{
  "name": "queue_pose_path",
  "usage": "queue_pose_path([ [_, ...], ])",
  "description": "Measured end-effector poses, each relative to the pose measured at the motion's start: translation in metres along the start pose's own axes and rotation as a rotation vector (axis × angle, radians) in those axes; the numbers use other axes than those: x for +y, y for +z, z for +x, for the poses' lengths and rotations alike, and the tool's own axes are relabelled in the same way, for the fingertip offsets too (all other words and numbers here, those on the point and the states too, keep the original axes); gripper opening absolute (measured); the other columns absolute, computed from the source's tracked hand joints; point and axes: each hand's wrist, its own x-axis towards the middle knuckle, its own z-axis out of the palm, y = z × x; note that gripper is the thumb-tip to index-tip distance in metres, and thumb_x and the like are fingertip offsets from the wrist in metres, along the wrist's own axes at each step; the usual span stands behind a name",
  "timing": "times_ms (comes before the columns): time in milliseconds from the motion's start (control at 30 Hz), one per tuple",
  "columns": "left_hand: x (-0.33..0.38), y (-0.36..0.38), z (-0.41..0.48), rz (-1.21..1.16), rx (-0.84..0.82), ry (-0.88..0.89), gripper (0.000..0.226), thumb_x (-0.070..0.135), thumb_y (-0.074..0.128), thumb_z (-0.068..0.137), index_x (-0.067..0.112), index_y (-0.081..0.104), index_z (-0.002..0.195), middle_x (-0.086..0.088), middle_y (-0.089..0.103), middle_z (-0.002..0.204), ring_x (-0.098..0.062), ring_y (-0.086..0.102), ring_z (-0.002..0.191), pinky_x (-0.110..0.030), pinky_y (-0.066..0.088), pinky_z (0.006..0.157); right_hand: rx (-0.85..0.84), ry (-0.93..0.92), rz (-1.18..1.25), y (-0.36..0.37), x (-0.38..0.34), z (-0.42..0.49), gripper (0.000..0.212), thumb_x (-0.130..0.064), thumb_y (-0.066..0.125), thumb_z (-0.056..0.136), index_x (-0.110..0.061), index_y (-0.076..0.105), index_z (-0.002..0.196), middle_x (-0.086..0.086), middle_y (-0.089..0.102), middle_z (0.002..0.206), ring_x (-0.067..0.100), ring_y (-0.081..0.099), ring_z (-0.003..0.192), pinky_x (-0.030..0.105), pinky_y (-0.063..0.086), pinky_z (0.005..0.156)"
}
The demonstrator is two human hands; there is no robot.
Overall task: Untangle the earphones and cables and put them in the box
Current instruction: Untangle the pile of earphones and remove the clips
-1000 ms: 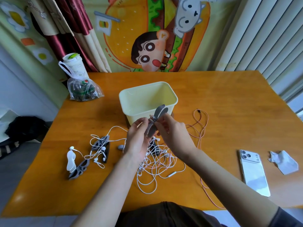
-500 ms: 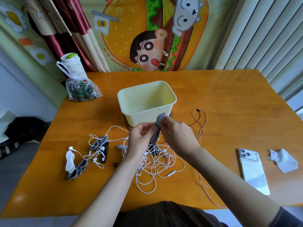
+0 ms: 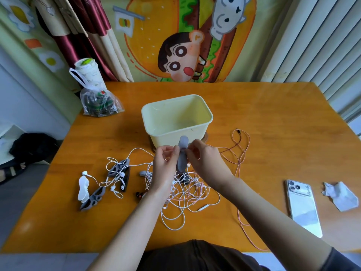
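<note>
A pale yellow box (image 3: 176, 132) stands in the middle of the orange table, nothing visible inside it. Just in front of it, my left hand (image 3: 165, 163) and my right hand (image 3: 203, 160) pinch an upright grey cable winder (image 3: 182, 155) from both sides, lifted above a tangle of white earphone cables (image 3: 185, 194). A thin pink cable (image 3: 243, 151) loops to the right and trails to the table's near edge. More white earphones (image 3: 117, 181) lie tangled with grey winders (image 3: 119, 168) at the left.
A white phone (image 3: 302, 206) lies face down at the right, beside a crumpled tissue (image 3: 340, 195). A plastic bag with a cup (image 3: 95, 98) stands at the back left. A white winder (image 3: 83, 188) rests on a grey one (image 3: 92, 198).
The grey winder has turned from tilted right to nearly upright between my hands. Both hands have stayed in front of the box.
</note>
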Motion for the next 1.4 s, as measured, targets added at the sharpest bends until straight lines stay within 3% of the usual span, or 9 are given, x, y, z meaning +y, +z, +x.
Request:
queue_pose_path([
  [100,0.005,0.001,-0.003,-0.180,-0.086,-0.093,0.026,0.013,0.067,0.085,0.015,0.053,0.107,-0.007,0.066,0.105,-0.019,0.064,0.099,-0.029,0.050,0.081,0.022,0.015,0.030,-0.002,0.002,0.001,0.017,-0.023,0.050,0.096,-0.008,0.058,0.099,0.007,0.067,0.087,0.021,0.063,0.073,0.039,0.054,0.066],
  [333,0.007,0.001,-0.006,-0.188,-0.147,-0.084,0.038,-0.001,0.065,0.082,0.016,0.056,0.114,-0.010,0.065,0.109,-0.027,0.062,0.109,-0.040,0.052,0.091,0.024,0.086,0.108,-0.007,0.009,0.001,0.015,-0.022,0.052,0.094,-0.010,0.060,0.096,0.004,0.067,0.091,0.015,0.062,0.076,0.025,0.055,0.067],
  [467,0.012,0.005,-0.007,-0.371,-0.186,-0.149,0.036,-0.007,0.055,0.087,0.011,0.053,0.119,-0.012,0.064,0.104,-0.023,0.065,0.092,-0.031,0.057,0.076,0.051,0.160,0.251,-0.012,0.008,0.002,0.011,-0.021,0.052,0.093,-0.015,0.056,0.085,0.004,0.065,0.084,0.022,0.066,0.075,0.044,0.055,0.067],
  [667,0.014,0.005,-0.007,-0.456,-0.230,-0.179,0.034,-0.004,0.055,0.086,0.016,0.055,0.113,-0.009,0.067,0.093,-0.020,0.068,0.080,-0.028,0.057,0.067,0.087,0.164,0.327,-0.013,0.007,-0.003,0.011,-0.021,0.052,0.092,-0.015,0.055,0.083,0.000,0.065,0.083,0.026,0.066,0.074,0.050,0.054,0.067],
  [767,0.013,0.004,-0.008,-0.294,-0.221,-0.107,0.032,-0.002,0.055,0.089,0.015,0.054,0.116,-0.011,0.064,0.103,-0.020,0.067,0.085,-0.028,0.056,0.068,0.079,0.176,0.326,-0.010,0.008,-0.005,0.010,-0.019,0.051,0.093,-0.014,0.055,0.085,0.003,0.064,0.083,0.026,0.065,0.074,0.050,0.054,0.067],
  [867,0.010,0.003,-0.005,0.119,-0.156,0.087,0.026,0.011,0.061,0.090,0.021,0.058,0.114,-0.010,0.060,0.114,-0.019,0.065,0.095,-0.028,0.057,0.072,0.095,0.185,0.316,-0.008,0.008,-0.007,0.010,-0.020,0.052,0.093,-0.012,0.056,0.088,-0.001,0.065,0.082,0.024,0.066,0.072,0.048,0.054,0.066],
  [1033,0.012,0.005,-0.007,0.640,-0.019,0.484,0.024,0.010,0.061,0.091,0.019,0.065,0.113,-0.001,0.046,0.098,-0.008,0.051,0.081,-0.001,0.043,0.068,0.110,0.160,0.243,-0.008,0.006,-0.005,0.012,-0.022,0.053,0.093,-0.011,0.058,0.089,0.000,0.066,0.082,0.021,0.065,0.070,0.047,0.054,0.066],
  [1233,0.018,0.004,-0.003,0.596,-0.182,0.288,0.030,0.013,0.052,0.096,0.026,0.060,0.122,-0.001,0.058,0.101,-0.008,0.058,0.085,-0.005,0.046,0.066,0.119,0.098,0.153,-0.006,0.007,-0.005,0.013,-0.019,0.055,0.093,-0.009,0.062,0.095,0.002,0.068,0.087,0.017,0.064,0.073,0.041,0.055,0.066],
  [1400,0.016,0.002,0.000,0.387,-0.321,0.119,0.030,0.013,0.054,0.094,0.036,0.063,0.111,0.006,0.068,0.110,-0.017,0.064,0.105,-0.038,0.055,0.090,0.060,0.036,0.154,-0.004,0.003,-0.008,0.013,-0.018,0.052,0.095,-0.007,0.058,0.097,0.005,0.069,0.083,0.018,0.067,0.071,0.037,0.056,0.066],
])
